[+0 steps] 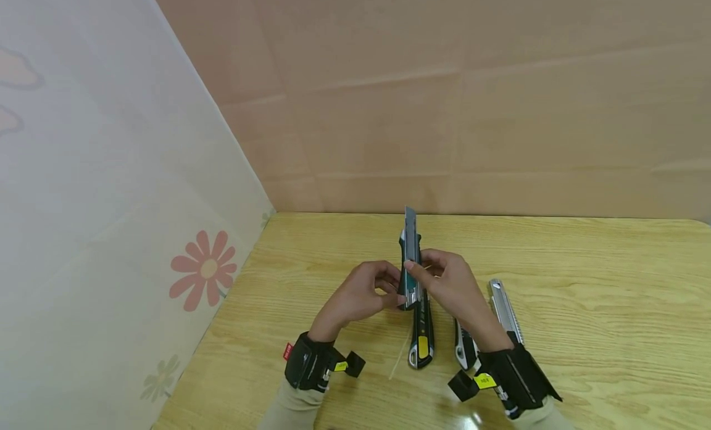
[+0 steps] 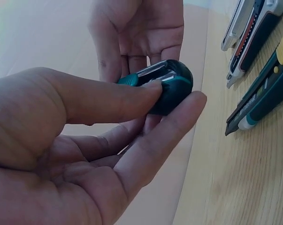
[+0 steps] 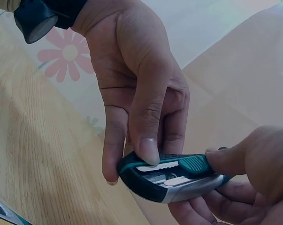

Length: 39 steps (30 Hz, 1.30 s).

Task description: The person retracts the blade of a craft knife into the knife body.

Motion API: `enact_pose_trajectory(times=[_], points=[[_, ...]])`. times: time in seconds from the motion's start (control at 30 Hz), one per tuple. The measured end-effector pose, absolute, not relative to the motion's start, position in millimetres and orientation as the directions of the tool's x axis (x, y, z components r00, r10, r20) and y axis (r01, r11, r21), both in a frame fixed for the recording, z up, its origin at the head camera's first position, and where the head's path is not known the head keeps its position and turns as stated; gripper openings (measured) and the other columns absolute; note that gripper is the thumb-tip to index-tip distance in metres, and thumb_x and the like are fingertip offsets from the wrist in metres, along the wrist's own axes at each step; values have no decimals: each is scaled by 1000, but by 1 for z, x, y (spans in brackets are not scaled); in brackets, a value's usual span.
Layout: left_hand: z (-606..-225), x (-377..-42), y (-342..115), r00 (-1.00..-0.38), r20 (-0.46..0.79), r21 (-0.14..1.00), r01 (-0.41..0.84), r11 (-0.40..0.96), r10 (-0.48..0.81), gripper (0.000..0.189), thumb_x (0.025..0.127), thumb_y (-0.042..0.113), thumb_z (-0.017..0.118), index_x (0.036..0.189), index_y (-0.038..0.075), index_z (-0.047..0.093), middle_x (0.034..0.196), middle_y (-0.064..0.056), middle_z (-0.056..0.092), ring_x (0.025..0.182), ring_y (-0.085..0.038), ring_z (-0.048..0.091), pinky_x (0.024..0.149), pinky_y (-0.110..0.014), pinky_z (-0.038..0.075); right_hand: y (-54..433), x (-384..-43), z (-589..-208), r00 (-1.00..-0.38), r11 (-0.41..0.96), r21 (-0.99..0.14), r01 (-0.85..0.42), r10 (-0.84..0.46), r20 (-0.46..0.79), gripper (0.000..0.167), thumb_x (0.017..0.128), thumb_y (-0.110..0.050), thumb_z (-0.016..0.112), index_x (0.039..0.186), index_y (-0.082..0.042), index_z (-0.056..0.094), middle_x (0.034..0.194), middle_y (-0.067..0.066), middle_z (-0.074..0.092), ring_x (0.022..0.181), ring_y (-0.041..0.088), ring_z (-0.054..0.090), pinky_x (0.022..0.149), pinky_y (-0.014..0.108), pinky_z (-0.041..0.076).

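Observation:
A utility knife (image 1: 411,229) with a silver, black and green body stands upright between both hands in the head view. My left hand (image 1: 358,294) pinches its rounded black end between thumb and fingers; the left wrist view shows that end (image 2: 179,96) close up. Higher on the body, my right hand (image 1: 452,288) grips the knife with the thumb on its front and fingers behind. In the right wrist view, the knife's green slider (image 3: 195,165) lies beside the right thumb, and the left thumb (image 3: 148,150) presses the rounded end.
Behind the held knife, a black and yellow utility knife (image 1: 423,337) lies on the wooden table (image 1: 611,325). A silver knife (image 1: 504,306) and a black-and-white one (image 1: 464,347) lie partly hidden by the right arm. A thin pale strip (image 1: 401,353) is nearby.

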<state>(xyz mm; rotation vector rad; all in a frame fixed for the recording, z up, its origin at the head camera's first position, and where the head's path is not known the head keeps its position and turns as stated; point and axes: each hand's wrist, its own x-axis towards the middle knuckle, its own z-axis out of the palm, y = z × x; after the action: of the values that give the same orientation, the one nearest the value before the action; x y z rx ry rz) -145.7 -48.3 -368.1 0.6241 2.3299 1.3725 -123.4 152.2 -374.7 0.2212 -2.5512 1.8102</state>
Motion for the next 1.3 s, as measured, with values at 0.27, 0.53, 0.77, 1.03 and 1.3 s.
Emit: enact_pose_trajectory(times=[0.27,0.53,0.77,1.03,1.3], points=[[-368,-145,-50,-835,-77,877,203,436,544,24,91,-1,75,113,2,69,103,-4,70,88,-13,69,81,-28,57,150,-125,-378,-991,364,-925,-114,-102,82,19,100,-25,71,108,-8,74,96,4,73,88,21,66,74,36,50],[-368,-144,-51,-839,-83,882,189,431,538,24,91,0,76,114,1,69,103,-6,69,89,-16,69,80,-27,56,149,-124,-379,-992,392,-915,-96,-108,58,15,98,-21,73,107,-9,73,97,4,72,91,22,65,76,37,49],[-368,-144,-50,-836,-79,882,195,430,543,24,90,-2,75,114,0,69,104,-8,69,90,-17,69,79,-27,57,150,-124,-379,-992,382,-919,-99,-114,59,14,98,-18,73,108,-8,73,96,4,72,92,22,66,77,37,50],[-368,-144,-51,-836,-85,875,198,442,541,24,91,-2,74,115,0,68,105,-6,69,91,-17,69,80,-28,57,147,-124,-378,-989,392,-911,-127,-125,84,16,96,-16,75,108,-7,72,93,4,71,93,22,66,75,36,51],[-369,-145,-53,-838,-72,871,211,443,542,24,91,0,75,115,0,68,105,-8,69,92,-18,69,80,-29,57,146,-123,-377,-987,401,-905,-139,-129,95,20,95,-19,76,109,-6,72,94,3,72,93,21,67,74,35,53]])
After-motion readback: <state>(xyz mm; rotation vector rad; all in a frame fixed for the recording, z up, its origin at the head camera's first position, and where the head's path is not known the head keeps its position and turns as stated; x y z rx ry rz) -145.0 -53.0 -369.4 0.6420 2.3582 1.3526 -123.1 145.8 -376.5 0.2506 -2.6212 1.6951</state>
